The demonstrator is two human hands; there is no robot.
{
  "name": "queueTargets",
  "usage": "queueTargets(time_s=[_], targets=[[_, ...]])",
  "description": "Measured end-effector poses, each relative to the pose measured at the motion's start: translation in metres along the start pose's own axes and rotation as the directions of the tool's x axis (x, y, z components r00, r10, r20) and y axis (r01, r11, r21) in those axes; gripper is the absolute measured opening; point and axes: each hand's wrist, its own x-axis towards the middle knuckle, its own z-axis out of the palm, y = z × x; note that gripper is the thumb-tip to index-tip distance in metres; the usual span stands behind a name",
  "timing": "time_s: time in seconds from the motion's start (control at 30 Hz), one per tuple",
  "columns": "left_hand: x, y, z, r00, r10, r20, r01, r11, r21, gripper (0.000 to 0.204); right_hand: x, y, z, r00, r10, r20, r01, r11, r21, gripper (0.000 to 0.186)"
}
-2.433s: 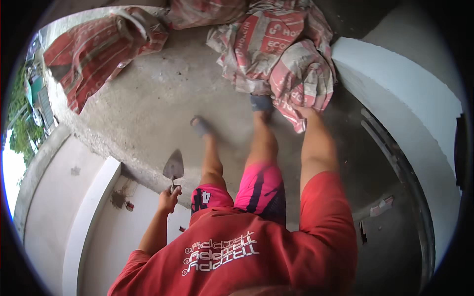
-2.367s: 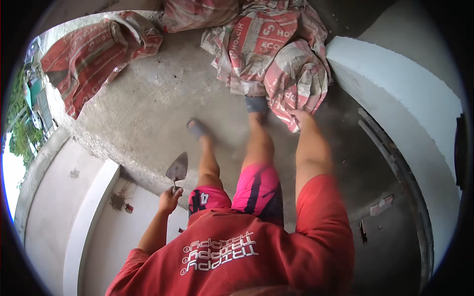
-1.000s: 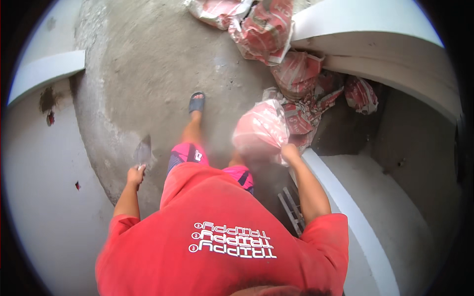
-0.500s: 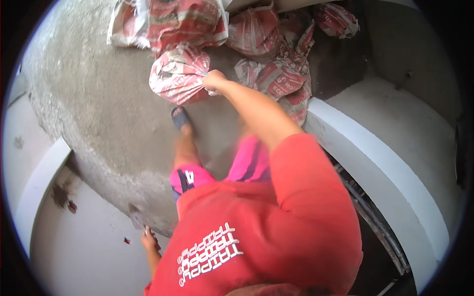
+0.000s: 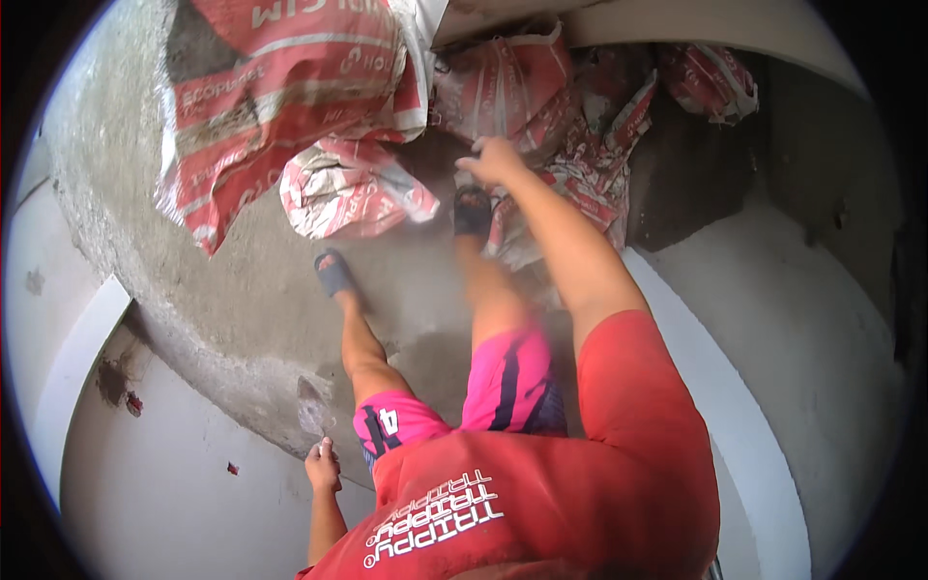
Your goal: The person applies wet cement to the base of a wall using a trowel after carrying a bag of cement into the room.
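Observation:
My right hand (image 5: 491, 162) reaches out over the bags with its fingers partly spread and nothing held. Closest to it are the red and white cement bag (image 5: 507, 92) just beyond and the crumpled bag (image 5: 353, 188) with a twisted neck, lying apart on its left. My left hand (image 5: 324, 464), low on the left, is closed round the handle of a trowel (image 5: 311, 406). The trowel's greyish blade points away from me and is faint against the floor. A large, flattened cement bag (image 5: 280, 92) spreads at the far left.
More crumpled bags (image 5: 599, 184) lie beside my right foot, and another bag (image 5: 710, 82) sits in the far right corner. A pale curved ledge (image 5: 715, 387) runs along the right. At left, a white edge (image 5: 82, 348) borders the rough concrete floor (image 5: 232, 300).
My right hand has let go of the crumpled bag's neck and moved right. My right foot has stepped forward. The large bag looks nearer and more spread. The trowel stays in my left hand.

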Motion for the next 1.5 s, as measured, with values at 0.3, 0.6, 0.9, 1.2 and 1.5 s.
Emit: queueTargets(time_s=[0.3,0.6,0.9,1.2,1.5], targets=[[0.002,0.095,0.038,0.975,0.219,-0.034,-0.216,0.973,0.078,0.033,0.164,0.091,-0.132,0.908,-0.170,-0.383,-0.050,0.863,-0.502,0.053],[0.002,0.070,0.041,0.974,0.227,-0.016,-0.219,0.955,0.199,0.036,0.023,0.117,-0.069,0.995,0.057,-0.079,-0.078,0.950,-0.302,0.032],[0.000,0.097,0.034,0.917,0.393,0.066,-0.398,0.901,0.172,0.040,-0.110,0.096,-0.061,0.932,0.205,-0.300,-0.256,0.956,-0.141,0.029],[0.019,0.113,0.001,0.925,0.378,0.037,-0.379,0.921,0.090,0.035,-0.109,0.024,-0.017,0.868,-0.303,-0.392,0.363,0.928,0.086,0.030],[0.029,0.149,-0.003,0.923,0.374,0.093,-0.384,0.873,0.300,0.031,-0.144,0.077,0.184,0.859,0.297,-0.418,-0.102,0.898,0.428,0.043]])
